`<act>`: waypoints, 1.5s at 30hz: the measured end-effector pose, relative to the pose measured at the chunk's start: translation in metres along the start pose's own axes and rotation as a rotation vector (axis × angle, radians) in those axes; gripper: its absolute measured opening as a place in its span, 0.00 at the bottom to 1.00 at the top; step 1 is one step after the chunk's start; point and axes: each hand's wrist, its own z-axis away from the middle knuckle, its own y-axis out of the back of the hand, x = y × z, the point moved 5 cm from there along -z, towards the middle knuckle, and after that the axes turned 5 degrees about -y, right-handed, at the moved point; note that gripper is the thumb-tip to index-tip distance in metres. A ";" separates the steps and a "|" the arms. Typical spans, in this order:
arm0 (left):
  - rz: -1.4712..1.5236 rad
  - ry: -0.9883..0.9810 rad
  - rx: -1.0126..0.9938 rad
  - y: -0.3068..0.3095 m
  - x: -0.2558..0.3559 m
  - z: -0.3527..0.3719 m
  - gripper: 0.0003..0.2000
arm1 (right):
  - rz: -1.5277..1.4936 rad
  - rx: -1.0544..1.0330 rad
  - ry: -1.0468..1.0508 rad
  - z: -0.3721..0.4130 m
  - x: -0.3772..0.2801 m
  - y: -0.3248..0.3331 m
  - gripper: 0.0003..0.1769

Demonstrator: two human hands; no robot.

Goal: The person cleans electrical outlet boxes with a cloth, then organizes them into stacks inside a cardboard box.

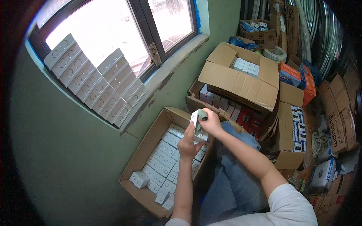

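Note:
Above the open carton, my left hand (187,146) grips a white electrical back box (194,117) from below and the side, fingers along its wall. The box is tilted, its hollow side toward my right hand. My right hand (212,123) is closed at its upper end, on a small grey-green piece that looks like a cloth (203,115). Part of that piece is hidden by the fingers. Under my hands, the cardboard carton (130,167) holds rows of white boxes (158,164) with round knockout marks. A few of them lie tilted at its near end.
More white boxes (85,77) are stacked on the window sill (166,81) at left. An open carton (241,84) with white boxes stands to the right, above a carton of red and white packs. Farther right are a carton of blue-white packs (298,130), orange boxes (309,84) and coiled conduit (275,54).

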 end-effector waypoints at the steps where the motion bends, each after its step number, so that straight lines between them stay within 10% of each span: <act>1: 0.010 0.008 0.021 0.001 0.002 -0.001 0.47 | 0.019 -0.013 0.000 -0.003 0.000 0.000 0.15; 32: -0.093 0.086 -0.054 0.006 -0.023 0.007 0.44 | -0.005 -0.164 0.007 -0.002 -0.013 0.005 0.22; 45: -0.060 0.349 0.007 0.011 -0.040 0.011 0.48 | 0.390 -0.097 0.423 0.028 -0.070 0.014 0.20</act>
